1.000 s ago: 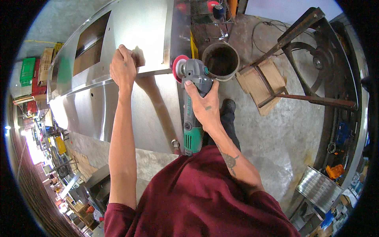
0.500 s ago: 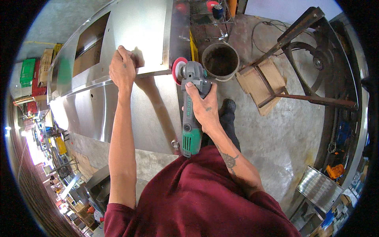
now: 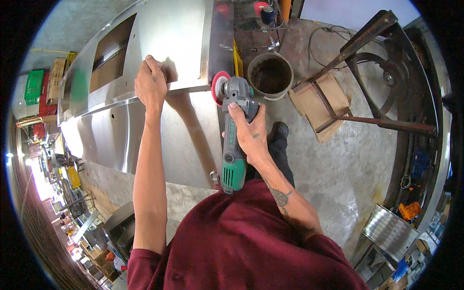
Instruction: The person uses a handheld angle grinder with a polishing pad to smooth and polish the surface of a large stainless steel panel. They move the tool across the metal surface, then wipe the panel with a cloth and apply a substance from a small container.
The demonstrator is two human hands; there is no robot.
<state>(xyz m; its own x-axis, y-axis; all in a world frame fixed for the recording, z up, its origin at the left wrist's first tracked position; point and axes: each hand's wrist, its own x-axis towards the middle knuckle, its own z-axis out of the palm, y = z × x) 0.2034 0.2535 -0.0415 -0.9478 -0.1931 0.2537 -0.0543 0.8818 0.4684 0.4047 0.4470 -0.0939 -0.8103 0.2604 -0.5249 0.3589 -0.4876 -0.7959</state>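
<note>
My right hand [image 3: 250,133] is wrapped round the body of a green and grey angle grinder [image 3: 235,166], its thumb lying near the tool's head. The grinder's red disc [image 3: 220,88] stands on edge at the right-hand edge of a shiny sheet-steel cabinet [image 3: 188,133]; whether it touches the metal I cannot tell. My left hand [image 3: 151,84] is closed, resting on the cabinet's upper panel near its bent front lip. Its fingers curl under, so anything inside them is hidden. A rectangular opening [image 3: 112,55] is cut in the panel beyond it.
A grey bucket [image 3: 270,94] stands right of the grinder. Farther right, a rusty metal frame [image 3: 360,48] stands over flattened cardboard [image 3: 326,111]. A cable [image 3: 316,36] lies on the floor behind. A green crate [image 3: 34,87] is at far left, a perforated metal panel [image 3: 390,232] at lower right.
</note>
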